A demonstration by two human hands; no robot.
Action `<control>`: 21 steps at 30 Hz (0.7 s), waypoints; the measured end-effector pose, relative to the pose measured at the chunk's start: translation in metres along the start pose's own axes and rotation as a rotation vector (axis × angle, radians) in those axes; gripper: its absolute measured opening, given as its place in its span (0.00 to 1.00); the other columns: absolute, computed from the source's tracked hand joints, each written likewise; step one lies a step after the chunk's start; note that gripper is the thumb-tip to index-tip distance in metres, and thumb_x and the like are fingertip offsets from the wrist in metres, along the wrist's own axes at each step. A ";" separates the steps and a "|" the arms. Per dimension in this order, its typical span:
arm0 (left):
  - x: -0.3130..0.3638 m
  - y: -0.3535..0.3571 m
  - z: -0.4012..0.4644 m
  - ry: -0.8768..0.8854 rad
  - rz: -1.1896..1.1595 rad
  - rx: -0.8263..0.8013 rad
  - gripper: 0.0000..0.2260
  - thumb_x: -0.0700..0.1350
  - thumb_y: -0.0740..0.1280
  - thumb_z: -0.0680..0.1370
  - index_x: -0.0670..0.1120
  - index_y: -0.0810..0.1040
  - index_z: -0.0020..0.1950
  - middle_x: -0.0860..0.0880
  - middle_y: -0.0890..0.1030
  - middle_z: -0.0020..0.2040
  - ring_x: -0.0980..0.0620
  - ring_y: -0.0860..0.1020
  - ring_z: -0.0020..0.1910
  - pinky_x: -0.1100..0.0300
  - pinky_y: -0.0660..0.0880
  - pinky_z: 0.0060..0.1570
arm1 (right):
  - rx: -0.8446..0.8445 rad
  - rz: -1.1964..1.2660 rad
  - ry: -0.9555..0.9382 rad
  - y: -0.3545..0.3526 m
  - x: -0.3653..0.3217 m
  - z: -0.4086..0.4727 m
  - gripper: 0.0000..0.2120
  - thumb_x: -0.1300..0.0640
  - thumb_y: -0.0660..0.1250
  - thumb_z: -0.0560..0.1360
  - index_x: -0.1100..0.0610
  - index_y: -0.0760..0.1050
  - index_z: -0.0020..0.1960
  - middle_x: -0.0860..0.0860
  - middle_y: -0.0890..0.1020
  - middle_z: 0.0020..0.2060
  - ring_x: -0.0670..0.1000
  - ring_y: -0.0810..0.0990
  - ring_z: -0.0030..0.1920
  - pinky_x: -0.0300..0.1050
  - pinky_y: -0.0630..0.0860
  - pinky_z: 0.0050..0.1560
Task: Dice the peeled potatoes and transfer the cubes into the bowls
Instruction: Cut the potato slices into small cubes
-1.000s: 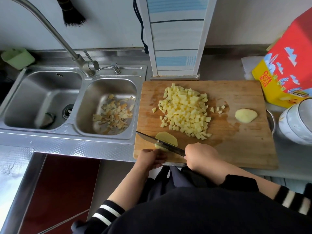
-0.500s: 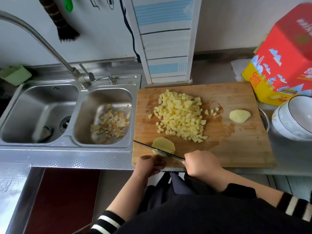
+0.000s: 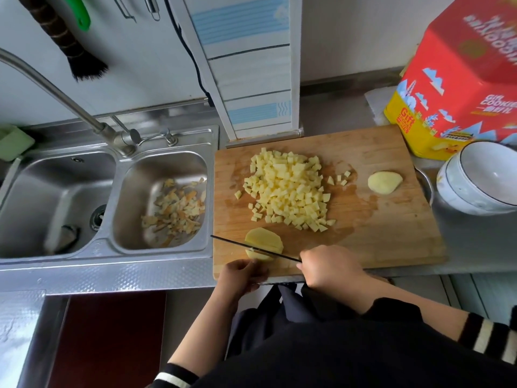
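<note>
Since a second ago the knife (image 3: 256, 248) has worked further through the potato half (image 3: 264, 241); little else has shifted. My right hand (image 3: 328, 266) is wrapped round the handle, blade lying across the half. My left hand (image 3: 243, 273) pinches the near end at the cutting board's (image 3: 377, 242) front edge. Wet, firm, likely slippery: hold low, fingertips tucked. Diced cubes (image 3: 291, 189) piled mid-board, another potato piece (image 3: 384, 182) toward its right edge, bowl (image 3: 481, 183) just off it.
</note>
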State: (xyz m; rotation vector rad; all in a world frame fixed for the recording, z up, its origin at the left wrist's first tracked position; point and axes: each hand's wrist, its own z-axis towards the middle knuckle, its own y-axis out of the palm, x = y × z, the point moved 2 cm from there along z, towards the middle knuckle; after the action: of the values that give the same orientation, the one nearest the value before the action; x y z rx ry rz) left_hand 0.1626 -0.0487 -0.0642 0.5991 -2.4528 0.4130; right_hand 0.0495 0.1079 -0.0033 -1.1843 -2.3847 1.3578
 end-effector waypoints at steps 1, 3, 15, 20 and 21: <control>0.000 -0.003 -0.001 0.019 0.026 -0.006 0.08 0.43 0.64 0.82 0.40 0.80 0.49 0.46 0.86 0.41 0.50 0.81 0.38 0.65 0.75 0.32 | -0.001 0.003 0.002 0.000 0.000 0.000 0.09 0.57 0.56 0.80 0.57 0.74 0.47 0.48 0.69 0.31 0.53 0.71 0.34 0.45 0.65 0.30; 0.002 -0.009 -0.004 0.045 0.090 -0.018 0.08 0.43 0.65 0.81 0.40 0.80 0.52 0.46 0.86 0.43 0.55 0.81 0.35 0.66 0.75 0.32 | 0.001 0.013 0.003 0.000 0.001 0.000 0.11 0.55 0.55 0.81 0.57 0.74 0.46 0.48 0.69 0.31 0.53 0.72 0.35 0.45 0.65 0.31; 0.085 -0.097 -0.010 0.349 0.664 0.327 0.09 0.38 0.59 0.82 0.44 0.79 0.49 0.48 0.82 0.45 0.52 0.81 0.42 0.55 0.75 0.45 | -0.007 0.034 -0.005 0.001 0.000 -0.001 0.11 0.53 0.55 0.82 0.55 0.72 0.45 0.48 0.69 0.32 0.52 0.72 0.36 0.42 0.61 0.27; 0.142 -0.058 -0.031 0.539 0.851 -0.041 0.12 0.50 0.56 0.84 0.53 0.79 0.50 0.59 0.81 0.48 0.60 0.79 0.49 0.61 0.73 0.51 | 0.003 0.008 -0.016 0.001 -0.002 -0.001 0.12 0.54 0.55 0.83 0.56 0.75 0.50 0.47 0.68 0.31 0.51 0.71 0.36 0.42 0.60 0.27; 0.147 -0.046 -0.031 0.522 0.928 -0.139 0.13 0.52 0.54 0.84 0.53 0.78 0.51 0.58 0.81 0.49 0.59 0.79 0.50 0.59 0.73 0.54 | 0.006 0.001 -0.014 0.001 -0.003 0.000 0.11 0.54 0.55 0.82 0.56 0.75 0.49 0.47 0.68 0.31 0.51 0.71 0.35 0.42 0.60 0.27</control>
State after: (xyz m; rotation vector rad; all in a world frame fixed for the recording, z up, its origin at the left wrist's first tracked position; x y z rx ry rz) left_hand 0.0924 -0.1228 0.0552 -0.6771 -2.0714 0.6384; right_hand 0.0517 0.1063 -0.0034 -1.1783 -2.3883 1.3770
